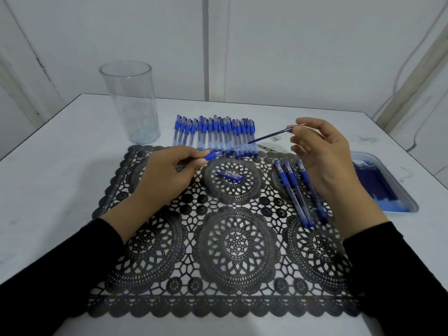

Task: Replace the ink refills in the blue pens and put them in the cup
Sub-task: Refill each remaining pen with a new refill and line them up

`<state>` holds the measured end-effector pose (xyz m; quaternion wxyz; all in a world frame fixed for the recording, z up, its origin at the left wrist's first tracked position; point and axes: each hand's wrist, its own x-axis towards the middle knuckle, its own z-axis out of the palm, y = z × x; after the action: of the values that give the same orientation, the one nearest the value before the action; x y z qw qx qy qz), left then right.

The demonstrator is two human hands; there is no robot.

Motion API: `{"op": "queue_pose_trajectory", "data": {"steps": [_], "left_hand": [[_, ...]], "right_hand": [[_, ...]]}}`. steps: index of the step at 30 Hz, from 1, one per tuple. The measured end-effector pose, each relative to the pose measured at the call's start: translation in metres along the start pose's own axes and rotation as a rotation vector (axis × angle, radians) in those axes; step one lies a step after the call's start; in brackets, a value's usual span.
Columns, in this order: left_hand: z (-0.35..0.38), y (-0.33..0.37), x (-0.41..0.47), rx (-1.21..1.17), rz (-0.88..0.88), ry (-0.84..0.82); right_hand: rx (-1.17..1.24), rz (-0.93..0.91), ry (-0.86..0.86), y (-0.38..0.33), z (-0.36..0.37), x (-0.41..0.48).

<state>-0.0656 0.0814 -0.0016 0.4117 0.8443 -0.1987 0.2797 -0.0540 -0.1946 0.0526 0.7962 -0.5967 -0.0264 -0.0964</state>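
L hand (167, 175) grips pen barrel (228, 152) by its blue grip, over mat (232, 243) at 12 o'clock. R hand (324, 161) pinches refill (269, 135); long axis 8-to-2 o'clock, tip twd 2. Cup (132, 103) upright at 10.

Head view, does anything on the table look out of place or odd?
Only a loose blue cap lying alone on the mat, away from the pen row. It likely belongs to the open pen the left hand holds. Nothing looks spilled or broken.
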Motion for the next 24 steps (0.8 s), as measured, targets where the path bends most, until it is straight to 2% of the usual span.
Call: {"op": "queue_pose_trajectory", "data": {"steps": [4,7,15,24], "left_hand": [[0.009,0.006,0.008,0.010,0.018,-0.001],[0.024,0.013,0.016,-0.001,0.030,-0.019],[0.079,0.035,0.032,-0.077,0.122,-0.129],[0.117,0.054,0.042,0.001,0.197,-0.202]], "right_hand": [[0.108,0.002,0.066,-0.015,-0.011,0.004],[0.079,0.004,0.093,-0.027,-0.026,0.005],[-0.604,0.113,0.186,-0.034,-0.061,-0.001],[-1.231,0.021,0.188,0.005,-0.053,0.003]]}}
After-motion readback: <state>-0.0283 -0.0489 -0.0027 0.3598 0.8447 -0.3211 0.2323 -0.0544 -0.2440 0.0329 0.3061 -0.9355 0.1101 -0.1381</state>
